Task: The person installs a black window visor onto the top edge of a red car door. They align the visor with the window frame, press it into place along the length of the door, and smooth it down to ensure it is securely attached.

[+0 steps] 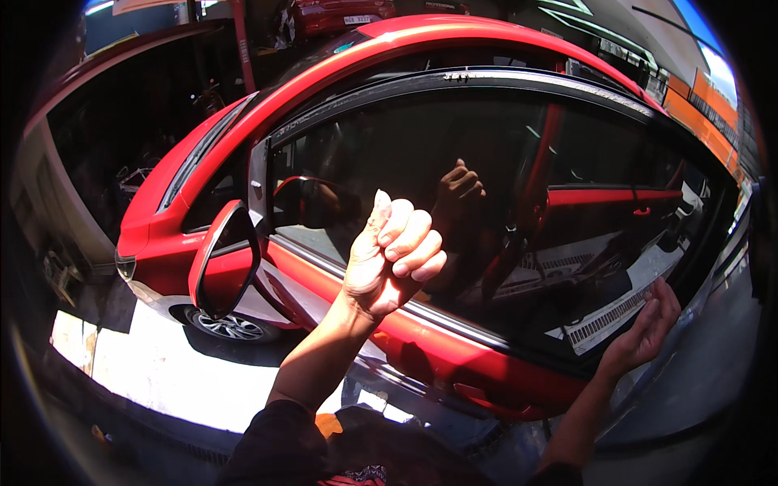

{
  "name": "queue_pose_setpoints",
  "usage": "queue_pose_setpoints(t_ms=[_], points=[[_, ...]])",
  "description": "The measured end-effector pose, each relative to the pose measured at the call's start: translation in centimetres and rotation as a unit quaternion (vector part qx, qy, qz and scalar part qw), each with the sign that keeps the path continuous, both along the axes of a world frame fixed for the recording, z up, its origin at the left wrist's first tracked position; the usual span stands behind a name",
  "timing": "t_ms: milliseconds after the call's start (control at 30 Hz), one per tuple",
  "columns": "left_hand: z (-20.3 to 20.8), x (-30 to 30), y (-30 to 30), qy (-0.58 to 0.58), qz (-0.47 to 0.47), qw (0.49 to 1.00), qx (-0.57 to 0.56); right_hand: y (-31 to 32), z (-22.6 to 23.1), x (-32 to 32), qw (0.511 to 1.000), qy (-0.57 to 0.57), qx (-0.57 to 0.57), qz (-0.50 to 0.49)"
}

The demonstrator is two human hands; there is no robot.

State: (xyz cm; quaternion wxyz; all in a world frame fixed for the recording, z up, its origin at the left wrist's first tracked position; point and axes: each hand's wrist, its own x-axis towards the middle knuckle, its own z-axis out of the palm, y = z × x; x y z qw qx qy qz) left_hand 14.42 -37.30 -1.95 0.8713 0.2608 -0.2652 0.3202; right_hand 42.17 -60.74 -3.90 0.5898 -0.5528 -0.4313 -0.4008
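In front of the dark window glass (421,154) of a red car door (486,356), my left hand (395,247) is raised in a fist. Its fingers are curled in and the thumb points up; nothing shows in it. The glass reflects this hand. My right hand (644,332) is by the door's rear edge at the right, fingers loosely bent and nothing seen in them. Whether it touches the door cannot be made out. The door stands open from the red car (182,194).
A red side mirror (225,259) juts out left of my left forearm. Beneath it is the front wheel (231,326) on brightly sunlit floor (170,364). Another red car (340,14) stands behind, and an orange wall (705,109) is at the far right.
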Motion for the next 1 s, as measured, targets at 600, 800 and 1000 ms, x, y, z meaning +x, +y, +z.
queue_pose_setpoints(t_ms=[600, 800, 1000], points=[[-13.0, -6.1, -2.7, 0.125, -0.286, 0.949, -0.037, 11.7, -2.9, -20.7, 0.756, 0.227, -0.404, 0.461], [-15.5, -9.6, -0.6, 0.281, -0.272, 0.874, -0.289, 15.5, -6.0, -24.8, 0.765, 0.291, -0.414, 0.399], [-18.6, -9.4, 1.5, 0.05, -0.359, 0.931, -0.038, 17.4, -7.2, -26.3, 0.718, 0.401, -0.382, 0.422]])
